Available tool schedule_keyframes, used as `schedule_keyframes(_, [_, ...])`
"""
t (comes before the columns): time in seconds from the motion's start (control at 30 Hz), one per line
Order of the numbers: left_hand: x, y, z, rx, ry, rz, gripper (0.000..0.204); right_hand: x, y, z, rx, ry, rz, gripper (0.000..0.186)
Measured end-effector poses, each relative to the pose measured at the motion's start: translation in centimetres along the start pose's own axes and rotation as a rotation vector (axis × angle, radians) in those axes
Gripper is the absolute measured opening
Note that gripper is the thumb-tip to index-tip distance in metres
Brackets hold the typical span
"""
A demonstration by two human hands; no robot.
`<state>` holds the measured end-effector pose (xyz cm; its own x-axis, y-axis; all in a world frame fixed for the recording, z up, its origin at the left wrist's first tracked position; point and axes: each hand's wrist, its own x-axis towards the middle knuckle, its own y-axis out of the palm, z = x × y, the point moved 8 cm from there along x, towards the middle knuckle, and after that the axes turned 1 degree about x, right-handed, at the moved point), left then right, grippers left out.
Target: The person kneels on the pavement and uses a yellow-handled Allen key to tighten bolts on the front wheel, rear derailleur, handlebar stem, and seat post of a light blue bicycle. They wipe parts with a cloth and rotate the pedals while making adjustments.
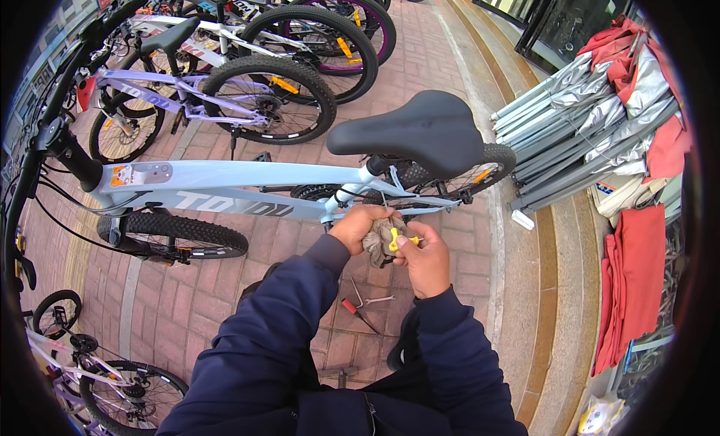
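Note:
In front of the light-blue bicycle [247, 175], below its black saddle [409, 132], both my hands are close together. My left hand [356, 227] is closed around a crumpled grey-brown rag [375, 245]. My right hand [426, 260] pinches a small yellow three-armed tool [394, 239] between thumb and fingers, against the rag's right side. A thin metal rod stands up from the rag toward the frame; I cannot tell what it belongs to. On the bricks below lie a red-handled screwdriver [354, 310], an open-ended wrench [379, 299] and a bent metal key [355, 289].
A lilac bicycle [146, 91] and several others are parked behind. More small bikes stand at lower left, including one wheel [135, 395]. Stone steps [529, 316] run along the right, with folded canopy poles [555, 158] and red cloth [634, 278] on them.

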<state>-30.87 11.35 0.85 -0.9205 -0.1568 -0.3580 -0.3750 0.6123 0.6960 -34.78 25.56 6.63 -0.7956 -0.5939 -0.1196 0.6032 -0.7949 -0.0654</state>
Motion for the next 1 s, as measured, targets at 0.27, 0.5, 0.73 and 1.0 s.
schedule_keyframes(0.27, [0.4, -1.1, 0.1, 0.11, 0.04, -0.044, 0.023, -0.3, -0.7, 1.8, -0.395, -0.262, -0.184, 0.065])
schedule_keyframes(0.5, [0.1, -0.7, 0.0, 0.069, 0.042, -0.127, 0.024, -2.7, 1.9, 6.1, -0.694, -0.548, -0.092, 0.052])
schedule_keyframes(0.73, [-0.2, 0.4, -0.3, -0.056, -0.015, 0.038, 0.024, -1.4, 1.2, 3.5, -0.491, -0.265, -0.038, 0.032])
schedule_keyframes(1.0, [0.2, -0.7, -0.1, 0.099, 0.071, -0.1, 0.026, -2.3, 1.3, 5.7, -0.581, -0.439, -0.116, 0.057])
